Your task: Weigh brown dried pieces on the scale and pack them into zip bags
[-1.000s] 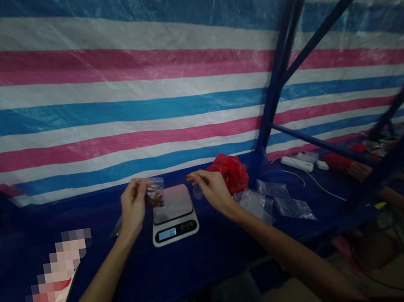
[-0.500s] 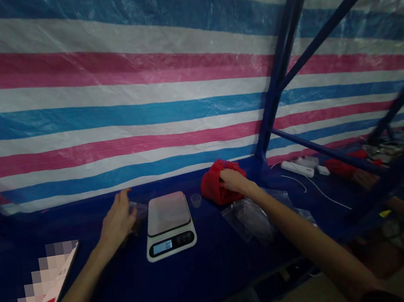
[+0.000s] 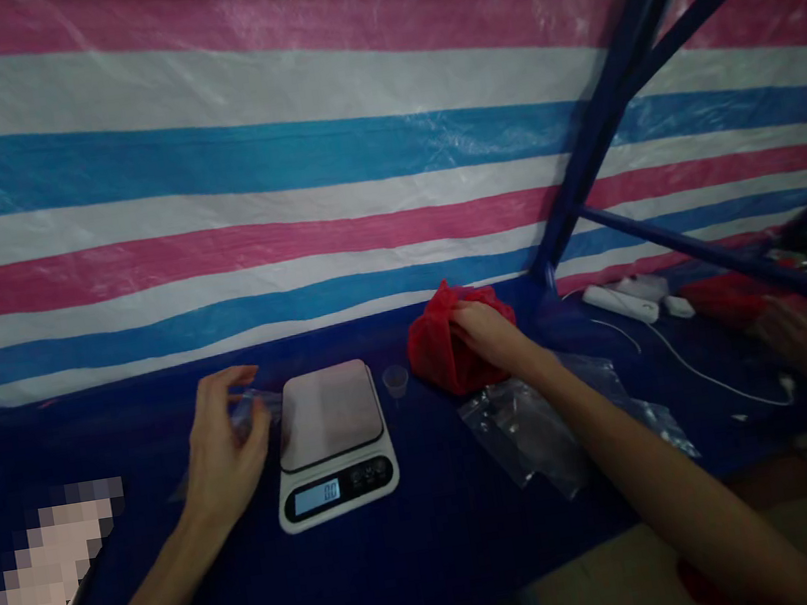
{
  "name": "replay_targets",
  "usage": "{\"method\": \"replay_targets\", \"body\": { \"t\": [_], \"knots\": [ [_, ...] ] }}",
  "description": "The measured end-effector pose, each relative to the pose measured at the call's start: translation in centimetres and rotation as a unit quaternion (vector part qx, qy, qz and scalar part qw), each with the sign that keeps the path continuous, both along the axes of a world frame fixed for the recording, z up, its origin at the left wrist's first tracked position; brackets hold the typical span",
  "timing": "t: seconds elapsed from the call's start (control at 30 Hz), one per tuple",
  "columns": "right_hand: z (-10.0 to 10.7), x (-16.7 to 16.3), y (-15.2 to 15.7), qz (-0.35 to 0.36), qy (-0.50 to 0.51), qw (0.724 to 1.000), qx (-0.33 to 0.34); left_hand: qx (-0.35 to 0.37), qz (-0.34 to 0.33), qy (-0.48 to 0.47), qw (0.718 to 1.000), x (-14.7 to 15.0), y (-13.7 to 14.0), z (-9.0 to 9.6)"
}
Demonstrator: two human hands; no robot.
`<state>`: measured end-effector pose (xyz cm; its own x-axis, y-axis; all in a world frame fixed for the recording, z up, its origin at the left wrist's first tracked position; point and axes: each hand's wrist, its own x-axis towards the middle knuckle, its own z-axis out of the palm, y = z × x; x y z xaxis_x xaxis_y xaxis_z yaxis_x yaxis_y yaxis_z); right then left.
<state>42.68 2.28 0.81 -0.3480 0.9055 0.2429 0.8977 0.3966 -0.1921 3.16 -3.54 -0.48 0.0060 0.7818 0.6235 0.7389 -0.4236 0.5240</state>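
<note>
To the left of a digital kitchen scale (image 3: 330,414) is my left hand (image 3: 222,436), its thumb and fingers apart in a curve. A clear plastic bag (image 3: 266,400) lies behind those fingers; whether they touch it I cannot make out. The scale's display reads 0.0 and its plate carries nothing. A small clear cup (image 3: 395,381) stands just right of the scale. My right hand (image 3: 492,338) reaches into the mouth of a red bag (image 3: 432,347), which hides its fingertips. Under my right forearm lie several clear zip bags (image 3: 529,430).
A pink-and-white sheet (image 3: 44,589), partly pixelated, lies at the left. Blue metal posts (image 3: 592,143) and a striped tarp (image 3: 238,165) border the blue table (image 3: 354,583). To the right are a white power strip (image 3: 620,303), a cable and another person's hand (image 3: 803,339) by red cloth.
The view has tilted down and shifted slightly. My left hand has turned, with its thumb and fingers now more clearly apart. My right hand stays in the red bag.
</note>
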Motion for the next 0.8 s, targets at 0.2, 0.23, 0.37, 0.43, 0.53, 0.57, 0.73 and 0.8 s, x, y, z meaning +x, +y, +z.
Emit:
{"method": "replay_targets", "body": {
  "t": [0.2, 0.23, 0.37, 0.43, 0.53, 0.57, 0.73, 0.8],
  "knots": [
    [2.6, 1.4, -0.6, 0.018, 0.053, 0.998, 0.032, 0.019, 0.001, -0.031, 0.999, -0.9, -0.1, 0.3],
    [3.0, 1.9, -0.7, 0.009, 0.061, 0.997, 0.035, 0.02, -0.002, -0.032, 0.999, -1.0, 0.0, 0.3],
    [4.5, 3.8, -1.1, -0.027, 0.141, 0.989, 0.045, 0.016, -0.003, -0.026, 1.0, -1.0, 0.2, 0.2],
    [5.2, 4.2, -1.5, -0.021, 0.213, 0.976, 0.035, 0.014, -0.001, -0.024, 1.0, -0.8, 0.2, 0.1],
    [5.7, 2.9, -2.1, 0.025, 0.31, 0.95, -0.011, 0.024, -0.003, -0.021, 0.999, -0.6, 0.1, 0.0],
    [5.7, 1.9, -2.3, 0.046, 0.33, 0.942, -0.035, 0.027, -0.005, -0.019, 0.999, -0.6, 0.1, 0.0],
    [3.4, -4.7, -3.1, 0.118, 0.329, 0.933, -0.089, 0.017, -0.005, -0.027, 0.999, -0.8, -0.1, 0.2],
    [2.1, -6.7, -3.2, 0.122, 0.294, 0.945, -0.071, 0.016, -0.002, -0.028, 0.999, -1.0, -0.2, 0.2]
  ]
}}
